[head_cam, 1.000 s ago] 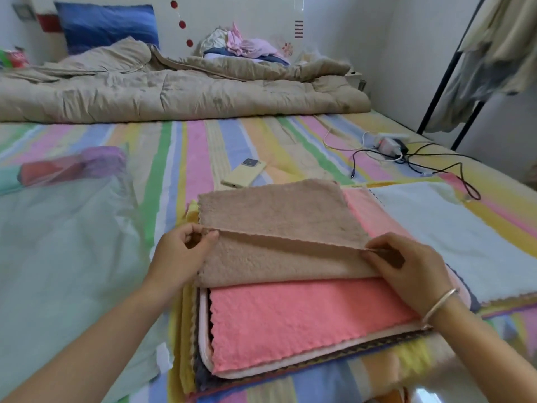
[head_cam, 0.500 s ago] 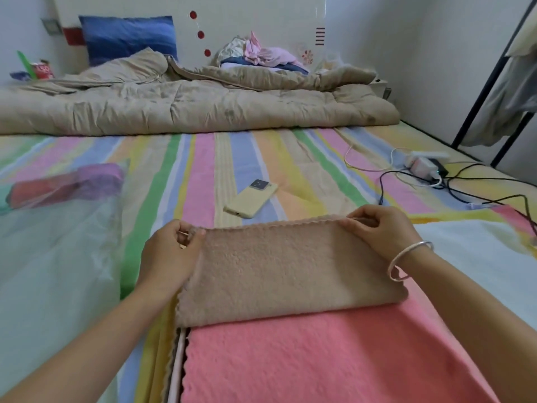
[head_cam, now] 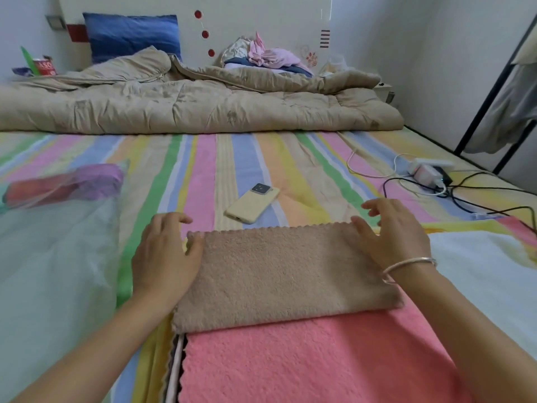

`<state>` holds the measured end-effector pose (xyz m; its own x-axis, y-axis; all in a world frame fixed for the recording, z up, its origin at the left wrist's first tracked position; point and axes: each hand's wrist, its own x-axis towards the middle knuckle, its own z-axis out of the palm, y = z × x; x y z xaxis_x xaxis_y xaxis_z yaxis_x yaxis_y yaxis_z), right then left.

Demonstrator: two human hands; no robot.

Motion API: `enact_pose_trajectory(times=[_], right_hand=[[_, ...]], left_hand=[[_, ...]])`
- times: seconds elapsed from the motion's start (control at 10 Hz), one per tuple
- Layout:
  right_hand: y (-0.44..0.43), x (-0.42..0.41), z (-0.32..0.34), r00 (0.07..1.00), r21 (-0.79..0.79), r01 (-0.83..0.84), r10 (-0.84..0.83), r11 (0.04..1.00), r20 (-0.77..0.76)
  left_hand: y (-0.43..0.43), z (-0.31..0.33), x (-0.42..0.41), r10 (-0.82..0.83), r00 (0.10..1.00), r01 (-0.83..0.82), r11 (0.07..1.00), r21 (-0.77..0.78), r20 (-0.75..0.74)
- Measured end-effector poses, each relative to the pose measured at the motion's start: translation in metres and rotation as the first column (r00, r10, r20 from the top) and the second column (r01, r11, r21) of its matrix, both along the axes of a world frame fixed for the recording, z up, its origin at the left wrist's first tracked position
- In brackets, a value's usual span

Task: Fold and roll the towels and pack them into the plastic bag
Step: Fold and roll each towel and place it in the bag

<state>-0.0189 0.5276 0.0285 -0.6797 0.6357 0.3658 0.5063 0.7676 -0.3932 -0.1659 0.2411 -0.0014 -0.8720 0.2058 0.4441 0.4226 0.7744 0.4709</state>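
Folded tan towel [head_cam: 284,271] lies flat on the pink towel [head_cam: 319,362], plastic bag [head_cam: 55,263] just to its left. Our left hand [head_cam: 165,257] touches its far left corner, fingers loosely bent, gripping nothing; our right hand [head_cam: 392,237] rests on the far right corner, fingers spread.

Top towel [head_cam: 279,271] tan, under it pink towel [head_cam: 313,362]. Bedsheet [head_cam: 203,175] pastel stripes: pink, blue, green, yellow, peach. Quilt [head_cam: 186,109] beige. Pillow [head_cam: 133,36] blue. Phone [head_cam: 252,204] pale yellow. Headboard [head_cam: 261,21] white, red dots. Cables [head_cam: 465,196] black and white.
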Motion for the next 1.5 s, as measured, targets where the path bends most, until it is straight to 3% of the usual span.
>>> enact_pose_trajectory(times=[0.1, 0.2, 0.3, 0.4, 0.5, 0.6, 0.7, 0.8, 0.9, 1.0, 1.1, 1.2, 1.3, 1.4, 1.5], right_hand=[[-0.044, 0.044, 0.020, 0.998, -0.293, -0.053, 0.055, 0.955, 0.000], [-0.097, 0.081, 0.029, 0.965, -0.872, -0.134, 0.261, 0.470, -0.008], [-0.114, 0.099, 0.022, 0.972, -0.986, -0.153, 0.189, 0.063, -0.139], [-0.118, 0.099, 0.005, 0.939, -0.927, -0.336, -0.137, -0.165, -0.316], [-0.120, 0.091, -0.016, 0.861, -0.886, -0.446, -0.210, 0.124, -0.463], [-0.121, 0.068, -0.046, 0.836, -0.934, -0.314, -0.417, 0.171, -0.357], [-0.114, 0.056, -0.075, 0.845, -0.844, -0.166, -0.368, 0.510, -0.388], [-0.128, 0.046, -0.035, 0.747, -0.918, -0.230, -0.545, 0.324, -0.380], [-0.142, 0.041, -0.017, 0.866, -0.830, -0.059, -0.386, 0.554, -0.319], [-0.164, 0.030, -0.008, 0.949, -0.491, -0.015, -0.141, 0.871, -0.281], [-0.187, 0.020, -0.018, 0.980, -0.011, -0.119, 0.116, 0.993, -0.159], [-0.205, 0.018, -0.031, 0.917, 0.204, -0.397, 0.394, 0.895, 0.059], [-0.209, 0.021, -0.043, 0.841, 0.234, -0.539, 0.499, 0.809, 0.210], [-0.203, 0.025, -0.044, 0.817, 0.237, -0.572, 0.519, 0.785, 0.251], [-0.198, 0.027, -0.042, 0.787, 0.240, -0.615, 0.564, 0.751, 0.251]], left_hand=[[0.013, 0.014, 0.030, -0.260, 0.958, 0.258, 0.965, -0.037, -0.117], [0.033, 0.015, 0.063, -0.489, 0.871, 0.471, 0.861, -0.190, -0.058], [0.055, 0.008, 0.082, -0.581, 0.812, 0.561, 0.754, -0.342, 0.052], [0.065, -0.011, 0.080, -0.523, 0.842, 0.516, 0.711, -0.478, 0.130], [0.066, -0.026, 0.075, -0.474, 0.869, 0.466, 0.690, -0.554, 0.140], [0.068, -0.028, 0.077, -0.461, 0.874, 0.462, 0.696, -0.550, 0.151], [0.063, -0.018, 0.081, -0.519, 0.844, 0.517, 0.713, -0.474, 0.139], [0.047, 0.000, 0.087, -0.604, 0.790, 0.613, 0.786, -0.087, 0.104], [0.028, 0.011, 0.083, -0.540, 0.821, 0.446, 0.810, 0.382, 0.186], [0.007, 0.021, 0.063, -0.525, 0.638, -0.034, 0.711, 0.702, 0.563], [-0.022, 0.037, 0.042, -0.662, 0.228, -0.323, 0.641, 0.697, 0.714], [-0.039, 0.037, 0.024, -0.689, 0.123, -0.321, 0.654, 0.685, 0.715], [-0.038, 0.028, 0.015, -0.669, 0.119, -0.297, 0.681, 0.670, 0.733], [-0.034, 0.021, 0.013, -0.627, 0.149, -0.264, 0.720, 0.642, 0.765], [-0.025, 0.018, 0.014, -0.571, 0.277, -0.232, 0.741, 0.630, 0.773]])
